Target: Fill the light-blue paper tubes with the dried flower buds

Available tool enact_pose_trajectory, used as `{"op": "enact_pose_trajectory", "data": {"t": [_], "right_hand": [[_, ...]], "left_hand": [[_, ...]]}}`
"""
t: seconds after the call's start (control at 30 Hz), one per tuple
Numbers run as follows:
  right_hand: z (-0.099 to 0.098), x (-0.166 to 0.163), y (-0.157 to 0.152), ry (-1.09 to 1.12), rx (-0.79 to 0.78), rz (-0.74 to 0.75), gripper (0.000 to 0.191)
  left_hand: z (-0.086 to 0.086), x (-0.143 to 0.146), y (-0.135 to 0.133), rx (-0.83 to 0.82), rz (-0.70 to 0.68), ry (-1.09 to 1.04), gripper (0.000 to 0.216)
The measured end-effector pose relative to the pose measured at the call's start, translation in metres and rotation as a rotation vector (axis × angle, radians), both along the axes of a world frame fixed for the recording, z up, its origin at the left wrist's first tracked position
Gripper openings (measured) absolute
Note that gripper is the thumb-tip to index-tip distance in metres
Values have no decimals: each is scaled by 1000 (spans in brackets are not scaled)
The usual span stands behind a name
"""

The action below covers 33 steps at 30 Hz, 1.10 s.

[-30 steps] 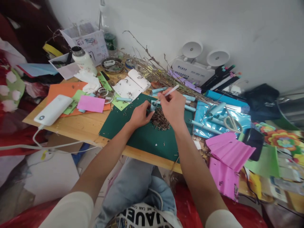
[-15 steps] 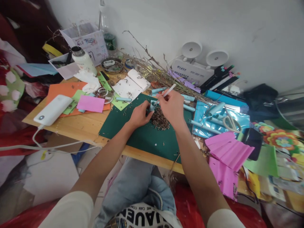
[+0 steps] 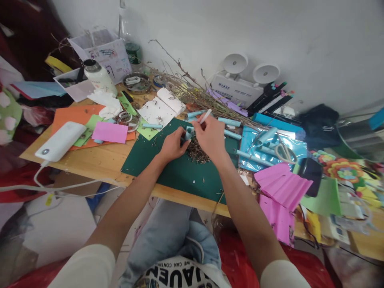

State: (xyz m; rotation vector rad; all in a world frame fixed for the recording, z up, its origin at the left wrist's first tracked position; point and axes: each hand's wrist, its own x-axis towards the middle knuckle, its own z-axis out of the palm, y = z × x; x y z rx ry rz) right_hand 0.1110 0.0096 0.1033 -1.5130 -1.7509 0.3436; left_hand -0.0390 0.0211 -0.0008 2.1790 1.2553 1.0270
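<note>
My left hand (image 3: 172, 145) is closed around a small light-blue paper tube (image 3: 187, 133), held upright over the dark green mat (image 3: 168, 168). My right hand (image 3: 210, 138) pinches a thin white stick (image 3: 205, 117) whose lower end points into the tube's mouth. Just below both hands lies a pile of dried plant crumbs (image 3: 196, 152) on the mat. More light-blue paper tubes (image 3: 229, 122) lie behind my hands.
Dried twigs (image 3: 183, 86) spread along the back. A white power bank (image 3: 60, 141) with cable, pink paper (image 3: 109, 132) and orange paper lie left. Right are a blue foil sheet (image 3: 270, 150) with tubes and scissors, folded pink paper (image 3: 282, 186), marker pens and a white twin-head lamp (image 3: 240, 84).
Both hands stay together at the tube; the stick's upper end has dropped lower and closer to my right hand. The camera has shifted slightly, so everything sits a little further left.
</note>
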Motion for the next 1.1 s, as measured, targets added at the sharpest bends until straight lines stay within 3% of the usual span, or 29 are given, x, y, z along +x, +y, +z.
{"op": "enact_pose_trajectory", "data": {"t": [0.17,0.27,0.4,0.5,0.57,0.67,0.83,0.97,1.1], "right_hand": [[35,22,-30,130,208,-179,32],[35,47,-58,102,264,-215,30],[-14,77,-96,-138,241,-194,18],[-60,93,-116,-349,86,-24,24],[-80,100,-124,-480,-5,27,30],[-90,108,-125,-620,-99,19,38],[-74,112,-110,-696,-172,72,49],[-61,99,-86,-535,-105,10,40],[-60,75,-61,-400,-174,109,38]], "left_hand": [[0,0,0,-38,16,9,21],[0,1,0,-44,21,2,22],[0,1,1,-39,24,18,22],[0,1,2,-31,27,27,22],[0,0,2,-32,29,26,23],[0,0,2,-47,28,23,23],[-1,0,2,-57,29,11,23],[0,0,1,-52,30,9,23],[3,0,1,-51,36,23,22]]}}
